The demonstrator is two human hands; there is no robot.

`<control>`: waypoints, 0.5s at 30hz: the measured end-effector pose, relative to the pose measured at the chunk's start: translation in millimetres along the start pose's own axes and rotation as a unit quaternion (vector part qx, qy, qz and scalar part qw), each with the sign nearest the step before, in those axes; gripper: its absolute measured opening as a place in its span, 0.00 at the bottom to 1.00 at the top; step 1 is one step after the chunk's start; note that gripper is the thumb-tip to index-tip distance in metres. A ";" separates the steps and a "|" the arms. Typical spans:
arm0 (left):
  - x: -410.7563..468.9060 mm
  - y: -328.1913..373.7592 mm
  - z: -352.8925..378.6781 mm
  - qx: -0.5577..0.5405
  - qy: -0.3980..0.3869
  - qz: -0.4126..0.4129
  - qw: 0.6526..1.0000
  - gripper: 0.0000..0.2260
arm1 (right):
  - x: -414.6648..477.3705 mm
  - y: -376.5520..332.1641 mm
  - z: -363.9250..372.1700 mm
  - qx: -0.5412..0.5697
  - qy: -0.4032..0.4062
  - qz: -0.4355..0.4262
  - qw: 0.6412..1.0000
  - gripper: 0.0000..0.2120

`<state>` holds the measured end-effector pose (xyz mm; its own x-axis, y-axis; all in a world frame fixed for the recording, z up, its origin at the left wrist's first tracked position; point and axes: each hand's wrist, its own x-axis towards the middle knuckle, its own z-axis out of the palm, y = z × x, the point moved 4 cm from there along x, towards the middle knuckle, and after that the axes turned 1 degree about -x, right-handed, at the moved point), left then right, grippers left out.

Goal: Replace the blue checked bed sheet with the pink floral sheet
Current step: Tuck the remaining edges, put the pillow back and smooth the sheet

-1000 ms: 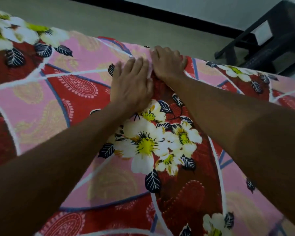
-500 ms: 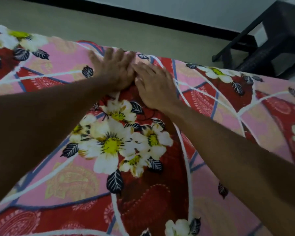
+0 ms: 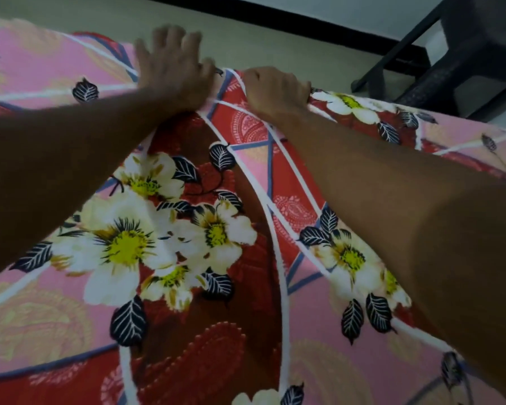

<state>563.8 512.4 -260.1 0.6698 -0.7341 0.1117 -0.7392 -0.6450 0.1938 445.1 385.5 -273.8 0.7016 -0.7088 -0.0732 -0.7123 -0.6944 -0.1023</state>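
Observation:
The pink floral sheet, with red panels, white flowers and dark leaves, covers the whole bed surface in view. My left hand lies flat near the far edge of the bed, fingers spread and blurred, pressing on the sheet. My right hand sits just to its right at the same edge, its fingers curled over the edge round the sheet; the fingertips are hidden. No blue checked sheet is visible.
Beyond the far edge of the bed lies a pale floor with a dark skirting line along the wall. A black piece of furniture stands on the floor at the upper right.
Both hands have slid further out to the far edge of the bed. The left hand moved left and up; the right hand's fingers now curl over the edge.

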 end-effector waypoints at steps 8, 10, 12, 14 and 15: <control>-77.9 82.3 13.5 -0.033 -0.049 0.114 0.992 0.28 | 4.8 18.8 -13.7 0.266 0.002 0.041 0.963 0.23; -60.5 82.4 16.7 0.022 -0.063 0.116 0.991 0.29 | -13.9 27.7 -31.5 0.339 0.059 0.004 0.939 0.21; -42.9 86.9 20.8 0.056 -0.072 0.131 0.987 0.28 | -52.2 35.1 -37.0 0.286 0.115 -0.049 0.950 0.20; -24.2 93.4 26.9 0.089 -0.094 0.131 0.983 0.26 | -97.6 35.3 -26.3 0.196 0.110 -0.101 0.969 0.22; -14.1 97.5 27.0 0.097 -0.111 0.121 0.982 0.24 | -115.1 36.4 -18.4 0.142 0.092 -0.121 0.978 0.25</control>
<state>480.3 454.2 -269.1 0.4577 -0.8846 -0.0888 -0.8883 -0.4592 -0.0042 338.1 439.6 -250.8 0.8147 -0.5561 0.1643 -0.4721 -0.8007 -0.3688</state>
